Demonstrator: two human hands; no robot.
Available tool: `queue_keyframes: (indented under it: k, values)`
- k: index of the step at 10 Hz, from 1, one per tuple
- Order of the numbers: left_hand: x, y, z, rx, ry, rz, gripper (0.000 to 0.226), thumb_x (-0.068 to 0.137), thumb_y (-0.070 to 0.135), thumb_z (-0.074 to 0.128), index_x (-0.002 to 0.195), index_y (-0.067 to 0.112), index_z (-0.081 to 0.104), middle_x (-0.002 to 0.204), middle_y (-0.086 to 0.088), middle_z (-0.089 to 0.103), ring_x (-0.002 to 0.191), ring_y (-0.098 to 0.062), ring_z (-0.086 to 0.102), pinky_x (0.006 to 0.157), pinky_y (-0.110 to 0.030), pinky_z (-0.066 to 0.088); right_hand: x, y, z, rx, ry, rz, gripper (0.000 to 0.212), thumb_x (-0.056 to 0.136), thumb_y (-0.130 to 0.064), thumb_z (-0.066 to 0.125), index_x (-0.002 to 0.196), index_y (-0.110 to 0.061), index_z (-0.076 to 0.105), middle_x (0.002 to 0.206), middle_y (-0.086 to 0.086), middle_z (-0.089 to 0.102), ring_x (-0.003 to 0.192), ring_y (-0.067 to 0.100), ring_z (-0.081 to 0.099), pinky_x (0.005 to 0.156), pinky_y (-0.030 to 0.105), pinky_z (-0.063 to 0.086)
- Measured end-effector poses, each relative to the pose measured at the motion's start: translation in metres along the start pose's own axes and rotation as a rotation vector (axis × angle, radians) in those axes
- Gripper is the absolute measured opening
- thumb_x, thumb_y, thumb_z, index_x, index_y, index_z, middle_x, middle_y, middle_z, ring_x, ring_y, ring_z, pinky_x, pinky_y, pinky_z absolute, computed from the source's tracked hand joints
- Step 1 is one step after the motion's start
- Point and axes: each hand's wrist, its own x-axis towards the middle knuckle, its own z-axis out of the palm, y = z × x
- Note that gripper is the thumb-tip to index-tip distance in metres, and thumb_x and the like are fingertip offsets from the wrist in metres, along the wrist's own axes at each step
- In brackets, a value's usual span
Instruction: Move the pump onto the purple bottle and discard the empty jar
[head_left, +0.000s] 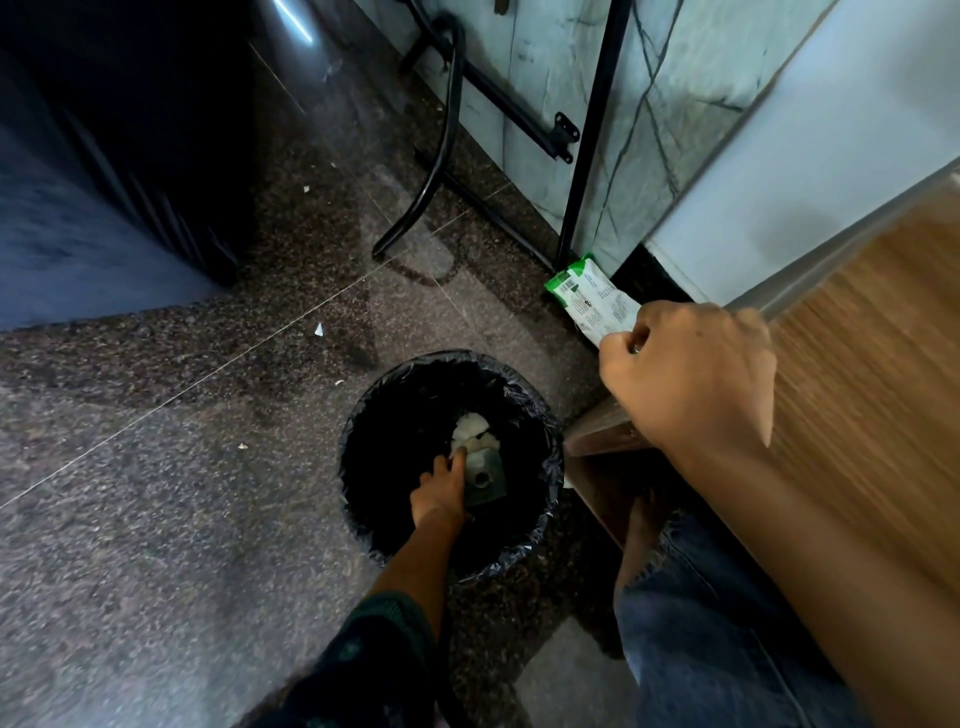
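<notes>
Head view: granite floor (182, 467), lined bin (349, 467); left hand (439, 496) beside jar (485, 475) inside, grip unclear; right hand (691, 379) curled by table (857, 389).

Your left hand (439, 493) is inside the bin (358, 415). The jar (485, 480) lies there touching your fingers' right side, with crumpled paper (470, 431) just beyond. A packet (592, 301) lies past your right hand (685, 379).

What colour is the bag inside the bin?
Black and shiny. The bin bag shows best in the head view, folded over the rim.
</notes>
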Motion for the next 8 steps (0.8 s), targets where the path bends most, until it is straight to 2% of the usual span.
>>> queue_keyframes:
  k: [1, 2, 3, 4, 5, 6, 7, 8]
  values:
    - [0.0, 0.003, 0.002, 0.055, 0.059, 0.0, 0.081, 0.081, 0.019, 0.066, 0.14, 0.02, 0.012, 0.141, -0.012, 0.032, 0.118, -0.036, 0.045, 0.08, -0.043, 0.05, -0.001, 0.0, 0.0, 0.014, 0.002, 0.007, 0.033, 0.085, -0.029, 0.044, 0.071, -0.007, 0.064, 0.057, 0.008, 0.056, 0.057, 0.026, 0.047, 0.084, 0.041, 0.04]
    - [-0.002, 0.006, 0.005, 0.024, 0.106, 0.024, 0.079, 0.075, 0.033, 0.071, 0.134, 0.015, 0.022, 0.131, -0.012, 0.043, 0.113, -0.033, 0.05, 0.082, -0.043, 0.047, -0.001, 0.0, -0.001, 0.02, 0.001, 0.009, 0.032, 0.085, -0.028, 0.044, 0.071, -0.007, 0.063, 0.056, 0.007, 0.054, 0.056, 0.025, 0.046, 0.084, 0.041, 0.039]
    - [-0.003, 0.009, 0.01, -0.023, 0.091, 0.002, 0.078, 0.073, 0.035, 0.071, 0.131, 0.014, 0.024, 0.132, -0.011, 0.044, 0.117, -0.034, 0.048, 0.089, -0.045, 0.043, 0.0, 0.0, -0.002, 0.011, -0.014, 0.009, 0.033, 0.086, -0.029, 0.044, 0.075, -0.006, 0.064, 0.06, 0.009, 0.057, 0.058, 0.026, 0.049, 0.086, 0.041, 0.039]
    - [-0.003, 0.009, 0.01, -0.1, 0.018, -0.038, 0.088, 0.076, 0.031, 0.071, 0.14, 0.014, 0.013, 0.141, -0.012, 0.034, 0.124, -0.036, 0.041, 0.094, -0.047, 0.042, -0.001, -0.001, -0.001, 0.004, -0.013, 0.004, 0.033, 0.086, -0.029, 0.044, 0.077, -0.006, 0.065, 0.061, 0.009, 0.059, 0.059, 0.027, 0.05, 0.086, 0.042, 0.039]
    - [-0.006, 0.014, 0.005, -0.174, 0.018, -0.025, 0.093, 0.077, 0.037, 0.069, 0.144, 0.016, 0.008, 0.145, -0.013, 0.028, 0.129, -0.035, 0.034, 0.097, -0.048, 0.041, 0.0, 0.001, -0.002, 0.012, -0.014, 0.005, 0.033, 0.086, -0.03, 0.044, 0.076, -0.006, 0.066, 0.06, 0.009, 0.058, 0.059, 0.026, 0.049, 0.084, 0.041, 0.04]
    - [-0.013, 0.018, -0.005, -0.133, 0.132, 0.005, 0.081, 0.081, 0.047, 0.059, 0.142, 0.018, 0.014, 0.142, -0.012, 0.031, 0.13, -0.033, 0.031, 0.096, -0.046, 0.041, -0.002, -0.002, -0.006, 0.017, -0.036, 0.012, 0.034, 0.085, -0.03, 0.043, 0.075, -0.006, 0.064, 0.057, 0.007, 0.051, 0.055, 0.023, 0.041, 0.081, 0.041, 0.041]
    - [-0.018, 0.02, -0.024, -0.328, 0.242, 0.108, 0.056, 0.089, 0.038, 0.048, 0.138, 0.017, 0.029, 0.14, -0.011, 0.04, 0.128, -0.031, 0.033, 0.096, -0.045, 0.041, 0.0, -0.002, -0.01, 0.001, -0.03, 0.024, 0.034, 0.084, -0.032, 0.042, 0.075, -0.007, 0.063, 0.058, 0.005, 0.047, 0.051, 0.02, 0.032, 0.081, 0.039, 0.042]
    - [-0.029, 0.018, -0.042, -0.516, 0.314, 0.182, 0.04, 0.091, 0.03, 0.045, 0.129, 0.021, 0.043, 0.13, -0.006, 0.054, 0.121, -0.027, 0.044, 0.092, -0.04, 0.045, -0.006, -0.005, -0.01, 0.025, -0.066, 0.048, 0.035, 0.083, -0.035, 0.042, 0.075, -0.008, 0.063, 0.058, 0.004, 0.045, 0.051, 0.021, 0.034, 0.081, 0.038, 0.041]
